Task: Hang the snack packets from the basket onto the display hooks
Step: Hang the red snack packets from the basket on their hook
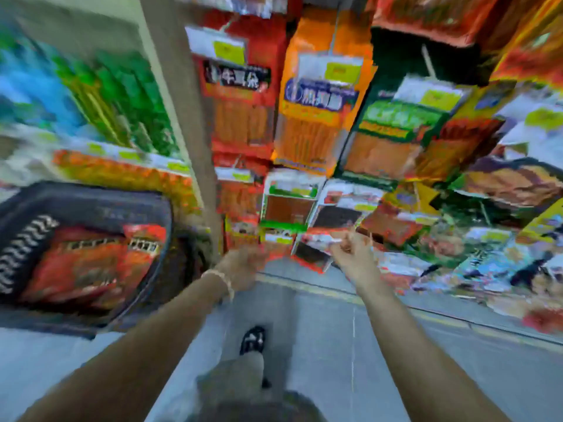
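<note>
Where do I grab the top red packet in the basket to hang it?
Pinch the upper edge of the top red snack packet, reaching straight down from above. It lies flat on the pile in the open-topped black basket, so only its edges give fingers a hold.

Head cam, wide-angle, aimed fwd/down, close to display hooks.

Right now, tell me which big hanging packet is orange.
The middle packet, with the blue label; the left packet is red, the right packet green-topped.
</note>
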Tool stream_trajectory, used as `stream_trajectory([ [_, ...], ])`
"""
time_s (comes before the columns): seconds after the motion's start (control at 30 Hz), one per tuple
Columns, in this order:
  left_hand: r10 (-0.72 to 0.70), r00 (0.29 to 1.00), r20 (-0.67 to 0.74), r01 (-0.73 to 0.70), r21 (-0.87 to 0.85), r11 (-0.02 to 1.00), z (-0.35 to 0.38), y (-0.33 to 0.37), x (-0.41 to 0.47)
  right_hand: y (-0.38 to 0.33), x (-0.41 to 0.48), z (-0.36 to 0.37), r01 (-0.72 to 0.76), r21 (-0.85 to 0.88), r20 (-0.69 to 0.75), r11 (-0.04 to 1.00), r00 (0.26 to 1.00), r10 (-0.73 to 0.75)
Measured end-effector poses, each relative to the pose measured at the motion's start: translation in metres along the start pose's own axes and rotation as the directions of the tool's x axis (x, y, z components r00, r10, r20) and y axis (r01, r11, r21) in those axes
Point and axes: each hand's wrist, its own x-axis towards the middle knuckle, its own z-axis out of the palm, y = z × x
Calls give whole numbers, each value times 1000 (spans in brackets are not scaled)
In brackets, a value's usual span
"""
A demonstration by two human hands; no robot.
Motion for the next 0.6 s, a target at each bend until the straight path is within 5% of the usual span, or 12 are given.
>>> stream_trajectory([
  [0.07,-218,976,-16,217,189,958,0,-77,-39,38,-40,41,-151,11,112,988,982,149],
  [0.13,-408,908,-90,418,194,887,7,-133,-77,68,-81,73,-272,-69,237,960,930,281],
  [0.2,-491,870,-57,483,307,820,10,-171,-116,90,-114,99,-324,-201,393,924,838,379],
  [0.4,-536,821,-198,562,113,819,-28,-226,-155,101,-145,157,63,-613,695,788,518,499],
  [0.6,-652,739,-174,657,-33,753,-104,-267,-158,33,-111,233,101,-582,731,807,498,466],
])
